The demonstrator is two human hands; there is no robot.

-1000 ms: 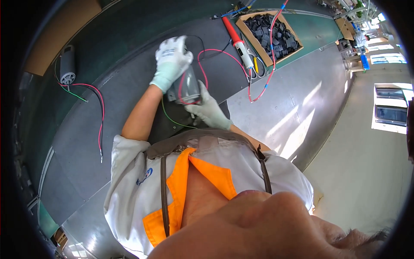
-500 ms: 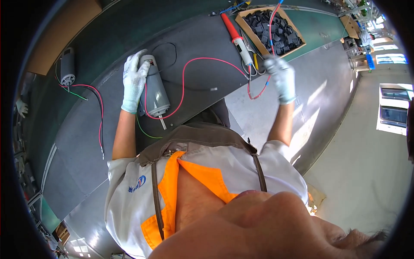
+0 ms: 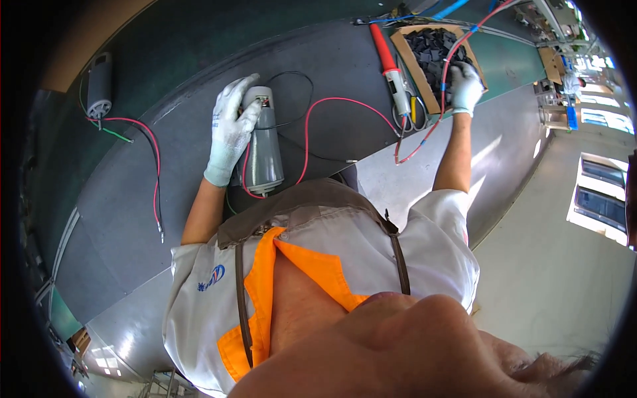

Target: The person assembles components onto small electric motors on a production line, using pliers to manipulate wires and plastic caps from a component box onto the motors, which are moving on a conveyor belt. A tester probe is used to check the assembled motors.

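Note:
A grey cylindrical motor (image 3: 267, 156) lies on the dark bench right in front of me. My left hand (image 3: 230, 126), in a white glove, grips its far end from the left, thumb bent onto the casing. Red and black wires run from the motor, and the red wire (image 3: 307, 136) loops across to the right. My right hand (image 3: 466, 89), also gloved, is at the right side of a cardboard box (image 3: 424, 83) of small black plastic pieces (image 3: 431, 50). Its fingers curl down among the pieces; the fingertips and anything between them are hidden.
Left of the box lie a red-and-white handheld tool (image 3: 391, 69) with a cable and scissors with yellow on the handles (image 3: 415, 109). A red-and-blue cable (image 3: 443, 86) hangs past my right hand. Another grey motor (image 3: 99, 83) with loose wires stands at the far left.
My right hand has moved away from me, from beside the handheld tool to the box. My left hand stays on the motor, whose shaft end now sits closer to my apron. The view has shifted slightly.

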